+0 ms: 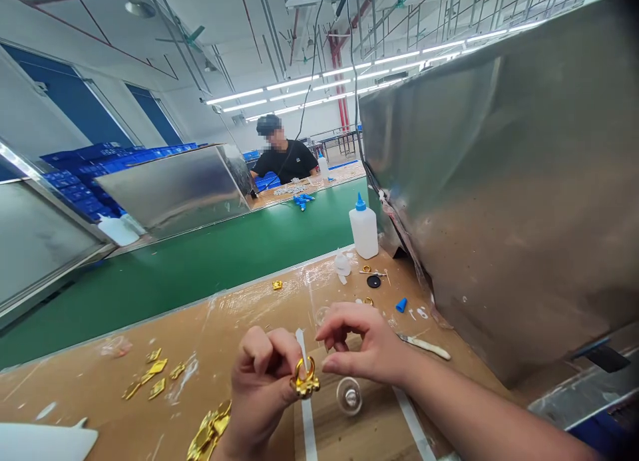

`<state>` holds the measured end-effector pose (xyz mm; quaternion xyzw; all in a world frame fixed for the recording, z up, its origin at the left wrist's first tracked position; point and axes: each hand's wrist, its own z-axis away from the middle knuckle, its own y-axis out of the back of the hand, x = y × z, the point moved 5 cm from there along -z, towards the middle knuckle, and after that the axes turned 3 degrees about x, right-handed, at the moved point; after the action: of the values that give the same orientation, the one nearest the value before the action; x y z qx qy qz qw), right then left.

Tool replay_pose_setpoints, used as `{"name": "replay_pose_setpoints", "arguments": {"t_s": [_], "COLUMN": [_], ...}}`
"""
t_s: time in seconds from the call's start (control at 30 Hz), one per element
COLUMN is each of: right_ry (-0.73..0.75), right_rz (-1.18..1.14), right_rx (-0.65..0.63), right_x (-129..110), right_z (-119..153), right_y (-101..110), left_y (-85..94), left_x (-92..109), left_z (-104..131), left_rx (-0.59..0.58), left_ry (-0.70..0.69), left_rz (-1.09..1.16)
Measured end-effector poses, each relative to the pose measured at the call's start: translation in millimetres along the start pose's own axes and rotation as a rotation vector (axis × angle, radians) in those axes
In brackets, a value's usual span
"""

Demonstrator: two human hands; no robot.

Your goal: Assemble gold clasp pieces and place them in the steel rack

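My left hand (260, 381) pinches a small gold ring-shaped piece (304, 378) low at the centre of the view. My right hand (367, 344) is just right of it, fingers curled, thumb and forefinger tips close to the gold piece; a thin white strip (301, 343) stands up between the two hands. A small clear round cap (349, 395) lies on the brown bench (224, 328) under my right wrist. Several loose gold pieces (154, 376) lie to the left, and more gold pieces (210, 431) sit by my left wrist.
A white glue bottle with a blue tip (364, 228) stands at the bench's far edge, beside a big metal hood (499, 181). A white-handled tool (424, 345), blue cap (401, 305) and black disc (373, 281) lie nearby. Beyond the green conveyor belt (224, 255) sits another person (283, 156).
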<state>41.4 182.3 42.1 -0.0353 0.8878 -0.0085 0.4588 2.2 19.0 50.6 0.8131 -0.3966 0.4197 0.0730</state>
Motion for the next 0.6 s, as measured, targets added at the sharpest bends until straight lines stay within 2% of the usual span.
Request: {"name": "replay_pose_setpoints", "arguments": {"t_s": [0.23, 0.3, 0.47, 0.53, 0.6], "right_ry": [0.015, 0.040, -0.002, -0.026, -0.036], "right_rz": [0.110, 0.139, 0.086, 0.040, 0.021], "right_rx": [0.031, 0.114, 0.460, 0.538, 0.563], "right_x": [-10.0, -11.4, -0.3, 5.1, 7.5], "right_z": [0.1, 0.6, 6.7, 9.2, 10.1], "right_y": [-0.6, 4.5, 29.3, 35.3, 37.1], "left_y": [-2.8, 1.7, 25.4, 32.5, 34.3], "left_x": [1.3, 3.3, 17.4, 22.6, 25.6], "left_z": [-2.1, -5.4, -16.4, -19.0, -20.0], "left_rx": [-0.022, 0.011, 0.198, 0.257, 0.269], "left_ry": [0.006, -0.015, -0.107, -0.117, -0.116], "left_rz": [-0.019, -0.042, -0.052, -0.038, -0.021]}}
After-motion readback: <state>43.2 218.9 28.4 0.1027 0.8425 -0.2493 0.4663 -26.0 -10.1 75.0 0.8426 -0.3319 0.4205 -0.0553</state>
